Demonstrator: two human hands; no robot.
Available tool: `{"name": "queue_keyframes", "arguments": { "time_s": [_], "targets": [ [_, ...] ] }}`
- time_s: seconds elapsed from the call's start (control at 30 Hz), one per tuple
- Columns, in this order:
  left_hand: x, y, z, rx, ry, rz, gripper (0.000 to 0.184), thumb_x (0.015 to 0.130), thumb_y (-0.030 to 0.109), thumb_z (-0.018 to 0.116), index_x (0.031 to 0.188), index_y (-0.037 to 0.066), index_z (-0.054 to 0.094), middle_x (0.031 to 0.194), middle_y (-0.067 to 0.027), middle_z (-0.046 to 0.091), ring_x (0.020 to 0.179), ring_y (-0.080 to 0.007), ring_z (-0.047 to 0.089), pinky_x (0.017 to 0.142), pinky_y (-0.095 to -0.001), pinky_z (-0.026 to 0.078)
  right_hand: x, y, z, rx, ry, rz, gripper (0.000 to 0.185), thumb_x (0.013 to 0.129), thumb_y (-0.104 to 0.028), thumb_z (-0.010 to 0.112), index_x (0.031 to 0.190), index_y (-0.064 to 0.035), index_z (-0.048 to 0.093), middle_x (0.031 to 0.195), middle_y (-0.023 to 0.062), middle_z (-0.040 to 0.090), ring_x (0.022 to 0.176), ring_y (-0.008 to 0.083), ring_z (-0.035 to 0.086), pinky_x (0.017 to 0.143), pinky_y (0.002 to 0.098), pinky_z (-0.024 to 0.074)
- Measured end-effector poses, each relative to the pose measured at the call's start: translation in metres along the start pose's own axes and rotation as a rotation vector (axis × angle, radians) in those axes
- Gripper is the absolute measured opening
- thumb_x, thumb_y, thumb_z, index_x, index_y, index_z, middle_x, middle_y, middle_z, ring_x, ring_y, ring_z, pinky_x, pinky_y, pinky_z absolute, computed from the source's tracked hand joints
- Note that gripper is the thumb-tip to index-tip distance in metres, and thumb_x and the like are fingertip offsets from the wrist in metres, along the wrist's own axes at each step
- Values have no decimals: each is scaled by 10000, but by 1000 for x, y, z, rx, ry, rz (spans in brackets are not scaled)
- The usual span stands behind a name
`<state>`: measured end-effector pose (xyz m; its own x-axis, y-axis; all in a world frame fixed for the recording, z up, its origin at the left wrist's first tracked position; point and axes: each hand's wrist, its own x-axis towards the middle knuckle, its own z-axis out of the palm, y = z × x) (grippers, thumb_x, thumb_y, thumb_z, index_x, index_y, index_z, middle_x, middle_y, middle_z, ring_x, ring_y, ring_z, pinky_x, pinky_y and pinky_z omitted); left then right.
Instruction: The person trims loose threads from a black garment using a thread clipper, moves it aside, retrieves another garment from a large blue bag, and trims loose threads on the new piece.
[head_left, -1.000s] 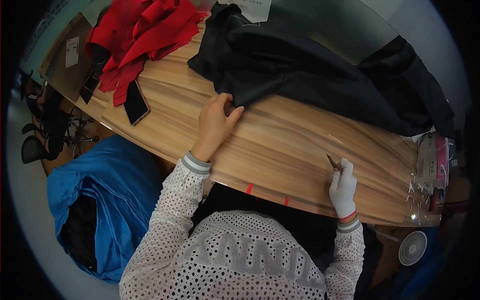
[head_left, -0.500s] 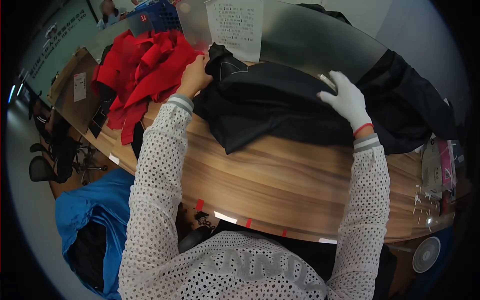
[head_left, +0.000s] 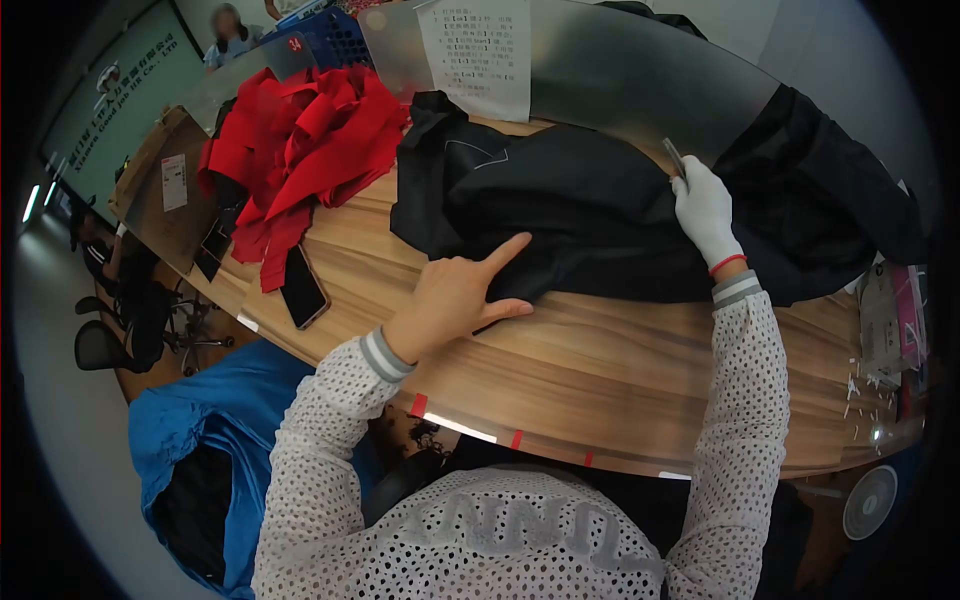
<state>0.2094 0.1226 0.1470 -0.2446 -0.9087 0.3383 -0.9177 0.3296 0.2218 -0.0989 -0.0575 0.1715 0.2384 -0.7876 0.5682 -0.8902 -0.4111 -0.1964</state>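
A large piece of black fabric (head_left: 600, 205) lies bunched across the table, with white chalk-like lines near its left end. My bare left hand (head_left: 450, 300) is open at its front edge, index finger and thumb spread apart; the index fingertip reaches over the cloth. On my right hand (head_left: 708, 215) is a white glove. Its fingers are closed around a slim grey metal tool (head_left: 673, 155) that points up and away, above the right part of the black fabric. The tool's lower part is hidden in the glove, so its exact kind cannot be made out.
Red fabric (head_left: 310, 140) is heaped at the left, near a phone (head_left: 304, 288) and a cardboard box (head_left: 165, 185). A frosted screen (head_left: 640, 85) bearing a printed sheet (head_left: 475, 60) borders the back. Plastic packaging (head_left: 890, 320) stands at the right; blue fabric (head_left: 215, 400) hangs below left.
My left hand has let go of the black fabric's left end beside the red heap and come toward me and right, opening. My right hand still holds the tool, now tilted more upright.
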Motion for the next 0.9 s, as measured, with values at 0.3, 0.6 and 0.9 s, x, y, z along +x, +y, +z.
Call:
{"name": "queue_keyframes", "arguments": {
  "time_s": [0.3, 0.6, 0.9],
  "targets": [
    [-3, -70, -13, -316, 346, -136, 406, 840, 339, 713, 676, -8, 580, 517, -120, 538, 484, -203, 556, 459, -327, 392, 14, 20, -49, 56, 204, 185, 128, 935, -191, 533, 946, -64, 533, 799, 169, 654, 781, 377, 641, 677, 479, 488],
    [-31, 14, 38, 27, 89, 44, 782, 706, 425, 782, 1305, 34, 465, 1054, -183, 552, 978, -348, 565, 729, -416, 520, -9, -16, -43, 303, 341, -128, 188, 906, -46, 526, 1083, -29, 586, 917, 166, 642, 831, 358, 638, 700, 380, 491],
    [6, -1, 67, 103, 303, 36, 263, 806, 170, 684, 1025, 56, 592, 988, -120, 559, 905, -280, 557, 669, -379, 514, -74, -18, -9, -73, 34, -235, 407, 782, -83, 697, 1170, -62, 573, 1189, 98, 614, 1056, 287, 596, 851, 381, 519]
  ]
}}
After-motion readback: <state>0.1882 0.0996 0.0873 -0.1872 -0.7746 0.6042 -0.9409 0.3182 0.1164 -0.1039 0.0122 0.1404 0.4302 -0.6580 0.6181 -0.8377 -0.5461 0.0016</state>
